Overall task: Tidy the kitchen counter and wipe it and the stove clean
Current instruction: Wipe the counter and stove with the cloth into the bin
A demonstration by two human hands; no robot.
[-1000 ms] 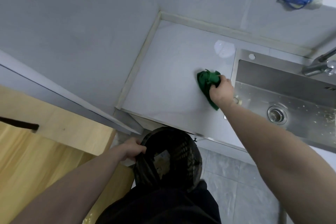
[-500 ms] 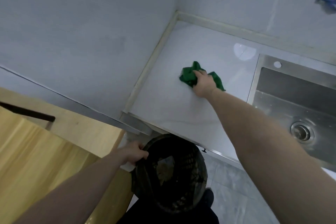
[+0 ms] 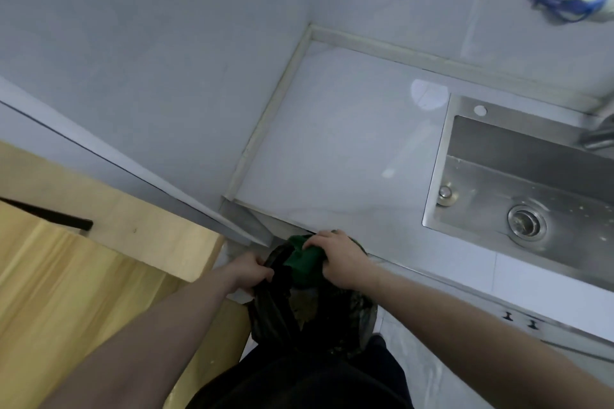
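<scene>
Now cloth [image 3: 304, 261] drawn off counter [image 3: 335, 156] to its front edge, bunched over bin [image 3: 312, 309], clenched in right hand [image 3: 339, 259], bin liner rim pinched shut in left hand [image 3: 251, 272], as before.

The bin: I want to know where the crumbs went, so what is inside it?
Inside the bin some brownish scraps show at the bottom. The right hand and green cloth cover the far part.

The right hand [image 3: 339, 257] covers much of the crumpled green cloth [image 3: 304, 261]. The shiny metal tap [image 3: 598, 133] is cut off at the right edge. Inside the black bin bag [image 3: 285, 305], the bits are too dark to tell.
</scene>
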